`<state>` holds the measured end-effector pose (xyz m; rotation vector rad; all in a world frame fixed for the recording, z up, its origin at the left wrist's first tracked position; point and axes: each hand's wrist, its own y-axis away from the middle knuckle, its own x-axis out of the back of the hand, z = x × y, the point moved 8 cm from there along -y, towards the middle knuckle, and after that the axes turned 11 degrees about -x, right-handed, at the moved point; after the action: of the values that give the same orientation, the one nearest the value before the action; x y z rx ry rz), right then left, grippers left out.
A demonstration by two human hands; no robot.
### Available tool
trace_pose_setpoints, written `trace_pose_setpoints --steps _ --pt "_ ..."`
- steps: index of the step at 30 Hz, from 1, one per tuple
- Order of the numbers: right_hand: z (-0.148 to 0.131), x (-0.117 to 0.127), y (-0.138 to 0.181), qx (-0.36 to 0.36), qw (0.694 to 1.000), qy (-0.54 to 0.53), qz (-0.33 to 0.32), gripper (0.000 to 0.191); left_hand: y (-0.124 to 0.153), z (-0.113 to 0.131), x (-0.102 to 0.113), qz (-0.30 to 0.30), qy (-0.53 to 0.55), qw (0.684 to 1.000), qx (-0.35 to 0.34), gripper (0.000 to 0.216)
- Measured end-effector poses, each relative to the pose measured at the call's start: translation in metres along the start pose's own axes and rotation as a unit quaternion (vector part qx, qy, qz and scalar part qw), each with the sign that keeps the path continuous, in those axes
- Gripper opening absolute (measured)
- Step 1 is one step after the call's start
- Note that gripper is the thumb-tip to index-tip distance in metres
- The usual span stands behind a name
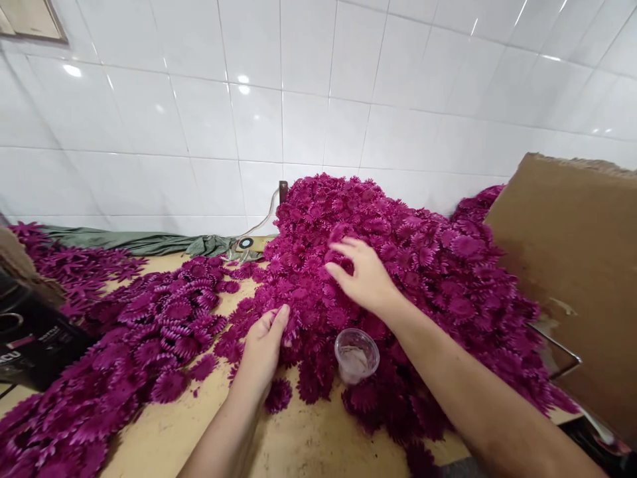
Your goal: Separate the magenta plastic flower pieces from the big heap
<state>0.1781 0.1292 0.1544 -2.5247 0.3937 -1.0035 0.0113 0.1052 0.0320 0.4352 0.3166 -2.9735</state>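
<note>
A tall heap of magenta fabric flower heads [413, 265] rises against the white tiled wall. My right hand [363, 275] reaches into the heap with fingers curled, pinching at a flower head near the top. My left hand [263, 345] rests at the foot of the heap, fingers folded and thumb against the flowers; what it holds is hidden. A small clear plastic cup [356, 355] stands among the flowers between my two arms.
A lower spread of flower heads [149, 332] covers the tan table [308, 445] at left. A brown cardboard sheet [572, 265] stands at right. A black box [30, 338] sits at far left; green cloth [139, 242] and a cable lie along the wall.
</note>
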Motion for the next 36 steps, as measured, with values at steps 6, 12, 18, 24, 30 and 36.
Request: trace_pose_setpoints --steps 6,12,18,24,30,36 --pt "-0.019 -0.055 0.051 0.039 0.979 -0.039 -0.195 0.005 -0.001 -0.007 -0.021 -0.04 0.01 0.999 0.018 0.043" --pt "0.0 -0.061 0.038 -0.017 0.984 -0.062 -0.169 0.014 0.006 0.006 -0.028 -0.086 -0.041 0.995 -0.024 0.032" --pt "0.042 -0.032 -0.018 -0.137 0.988 -0.07 0.001 0.015 0.015 0.011 -0.029 -0.127 -0.087 0.988 -0.014 0.036" --pt "0.03 -0.034 -0.006 -0.119 0.989 -0.04 -0.081 0.035 0.007 -0.002 -0.007 -0.028 -0.039 0.999 0.017 0.043" --pt "-0.008 -0.073 0.056 -0.022 0.952 -0.112 -0.285 0.008 0.007 -0.006 -0.014 -0.045 -0.033 0.998 0.042 0.049" --pt "0.011 -0.07 0.03 -0.067 0.976 -0.113 -0.176 0.016 0.014 0.013 -0.023 -0.11 -0.065 0.991 -0.036 0.032"
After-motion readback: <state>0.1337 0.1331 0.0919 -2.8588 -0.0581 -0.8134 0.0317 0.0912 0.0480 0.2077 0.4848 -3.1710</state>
